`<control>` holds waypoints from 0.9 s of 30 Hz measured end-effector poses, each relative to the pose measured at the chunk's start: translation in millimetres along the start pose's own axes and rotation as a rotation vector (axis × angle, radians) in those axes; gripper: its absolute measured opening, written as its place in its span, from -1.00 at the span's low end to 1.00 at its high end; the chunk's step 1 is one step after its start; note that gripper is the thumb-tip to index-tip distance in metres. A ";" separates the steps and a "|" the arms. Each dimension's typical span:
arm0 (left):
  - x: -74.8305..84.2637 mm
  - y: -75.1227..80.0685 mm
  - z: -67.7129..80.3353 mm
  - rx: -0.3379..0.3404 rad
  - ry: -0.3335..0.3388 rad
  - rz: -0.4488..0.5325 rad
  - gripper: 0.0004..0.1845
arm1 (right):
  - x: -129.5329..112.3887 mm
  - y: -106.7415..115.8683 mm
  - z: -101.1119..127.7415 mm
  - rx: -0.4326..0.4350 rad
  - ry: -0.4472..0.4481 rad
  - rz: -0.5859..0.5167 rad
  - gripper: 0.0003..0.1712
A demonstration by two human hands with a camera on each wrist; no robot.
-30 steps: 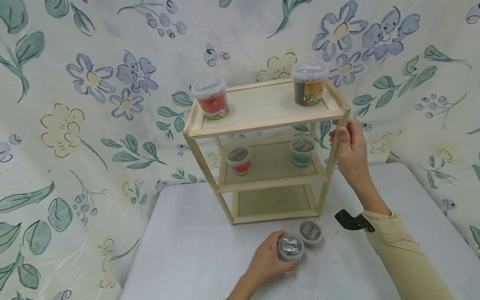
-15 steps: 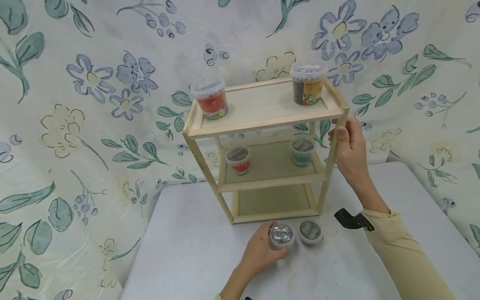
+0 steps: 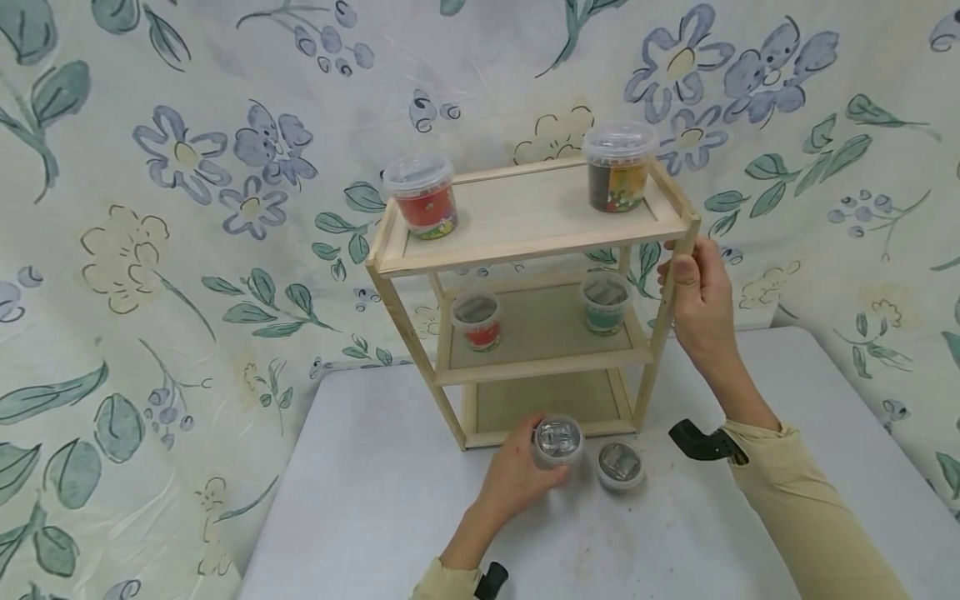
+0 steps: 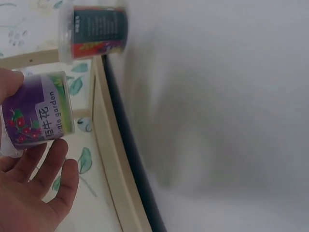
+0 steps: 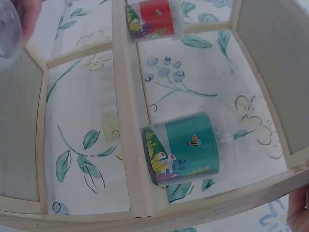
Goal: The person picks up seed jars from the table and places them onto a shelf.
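**Purple tub at the mouth of the bottom shelf**

While our right hand (image 3: 697, 292) curls round the front right post of the rack (image 3: 525, 250), thumb in front and fingers behind, our left hand (image 3: 517, 475) has its fingers and thumb wrapped about a small purple tub (image 3: 557, 440). The tub hangs just above the bench (image 3: 375, 500), upright with its clear lid facing up, right at the front rail of the bottom shelf (image 3: 547, 400). In the left wrist view the tub (image 4: 38, 108) shows its purple label, with the thumb on one side and the fingers (image 4: 46, 169) spread under the other.

The relation that matters is this: the bottom shelf lies straight ahead of the left hand, beyond the tub, and its opening faces us. The tub's long axis stands vertical, so it can go in as it is, base down. The left hand is much the nearer of the two to that shelf; the right is up by the top tier.

A second tub (image 3: 620, 465) sits on the bench just right of the held one, apart from it. Two tubs stand on the middle shelf, red (image 3: 477, 321) and teal (image 3: 606, 304), and two on top.
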State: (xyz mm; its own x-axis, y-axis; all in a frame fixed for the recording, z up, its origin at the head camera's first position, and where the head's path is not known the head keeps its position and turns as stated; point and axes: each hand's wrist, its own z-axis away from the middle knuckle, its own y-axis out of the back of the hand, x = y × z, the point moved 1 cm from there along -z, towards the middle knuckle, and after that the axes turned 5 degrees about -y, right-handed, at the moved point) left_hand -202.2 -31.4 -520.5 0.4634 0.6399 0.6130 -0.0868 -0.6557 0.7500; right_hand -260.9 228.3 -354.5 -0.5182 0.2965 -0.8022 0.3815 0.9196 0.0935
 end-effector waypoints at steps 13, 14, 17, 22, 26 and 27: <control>3.5 -8.5 -40.5 0.017 -0.003 0.037 -0.18 | -0.1 -0.7 -0.8 0.003 0.011 -0.034 -0.37; 3.6 -9.6 -43.5 0.021 0.005 0.047 -0.18 | -0.2 -1.1 -0.9 0.004 0.008 -0.034 -0.36; 3.5 -14.1 -52.3 0.018 0.038 0.071 -0.19 | 0.7 -1.5 -0.9 0.001 0.007 -0.023 -0.36; 4.4 -23.0 -68.2 -0.025 0.073 0.072 -0.19 | 1.0 -0.2 0.1 0.007 0.020 -0.022 -0.37; 4.6 -29.6 -81.6 -0.068 0.109 0.069 -0.14 | 0.8 -0.2 -0.5 0.008 0.018 -0.045 -0.32; 4.4 -30.9 -85.0 -0.077 0.118 0.072 -0.12 | 0.9 -0.5 -0.8 0.006 0.018 -0.050 -0.31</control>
State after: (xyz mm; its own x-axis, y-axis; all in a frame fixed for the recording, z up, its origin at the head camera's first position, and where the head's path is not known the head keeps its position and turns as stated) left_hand -272.4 25.8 -519.9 0.3469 0.6382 0.6873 -0.1854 -0.6717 0.7173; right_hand -262.1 228.3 -354.8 -0.5499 0.2552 -0.7953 0.3599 0.9316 0.0501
